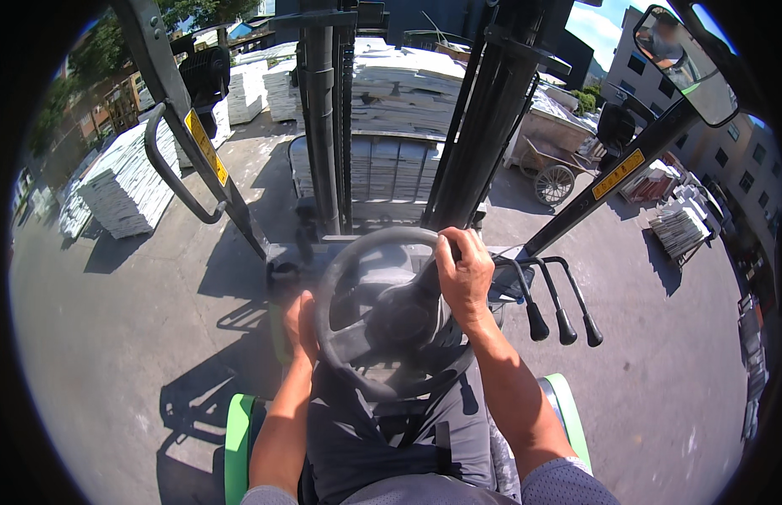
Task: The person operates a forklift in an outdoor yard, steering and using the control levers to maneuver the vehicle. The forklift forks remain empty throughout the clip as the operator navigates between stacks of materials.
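A dark grey steering wheel (327,290) stands before me on its column. My right hand (466,271) is closed over the upper right of its rim. My left hand (302,326) is upright at the outer left side of the rim, fingers extended rather than wrapped round it; whether the palm presses on the rim is hard to see. Right of the wheel, three control levers (566,326) with black knobs stand side by side, with no hand on them. Below the wheel are my grey-trousered legs (349,429).
Ahead rise the forklift's dark mast posts (483,109). White slab stacks (399,84) stand beyond, more slabs (126,189) at left. A spoked-wheel cart (555,183) and another slab stack (681,227) are at right. A mirror (689,71) hangs at upper right.
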Available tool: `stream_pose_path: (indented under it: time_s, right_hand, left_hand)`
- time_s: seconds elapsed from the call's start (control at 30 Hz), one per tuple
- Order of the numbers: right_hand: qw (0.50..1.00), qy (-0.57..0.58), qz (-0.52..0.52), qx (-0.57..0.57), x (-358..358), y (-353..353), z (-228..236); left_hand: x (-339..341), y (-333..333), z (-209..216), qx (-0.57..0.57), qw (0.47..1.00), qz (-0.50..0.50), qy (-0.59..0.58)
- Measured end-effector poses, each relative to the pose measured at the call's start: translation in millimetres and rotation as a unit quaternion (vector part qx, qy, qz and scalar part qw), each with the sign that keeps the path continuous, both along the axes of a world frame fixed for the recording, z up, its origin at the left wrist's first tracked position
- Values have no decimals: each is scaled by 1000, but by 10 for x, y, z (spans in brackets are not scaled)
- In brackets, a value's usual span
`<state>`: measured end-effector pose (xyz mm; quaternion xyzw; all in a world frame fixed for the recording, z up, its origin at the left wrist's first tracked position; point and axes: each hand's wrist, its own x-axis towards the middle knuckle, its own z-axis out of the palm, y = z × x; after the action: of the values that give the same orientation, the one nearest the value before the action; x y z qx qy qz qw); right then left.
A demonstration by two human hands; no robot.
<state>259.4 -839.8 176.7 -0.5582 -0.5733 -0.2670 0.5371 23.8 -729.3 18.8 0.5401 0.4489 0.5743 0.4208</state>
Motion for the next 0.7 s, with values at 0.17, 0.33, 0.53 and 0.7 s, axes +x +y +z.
stream_pose_path:
  time_s: [0.17, 0.33, 0.53, 0.7]
  right_hand:
    - [999, 21, 31, -31, 8, -41, 27]
    - [994, 76, 47, -58, 214, -434, -60]
    - [984, 29, -153, -89, 743, -1372, -314]
    - [965, 17, -238, -113, 1054, -1693, -684]
  left_hand:
    - [3, -24, -33, 18, 994, -51, -94]
    - [36, 10, -42, -18, 988, -52, -146]
    - [56, -37, -30, -36, 968, -65, -238]
    - [96, -94, 15, -5, 979, -35, -199]
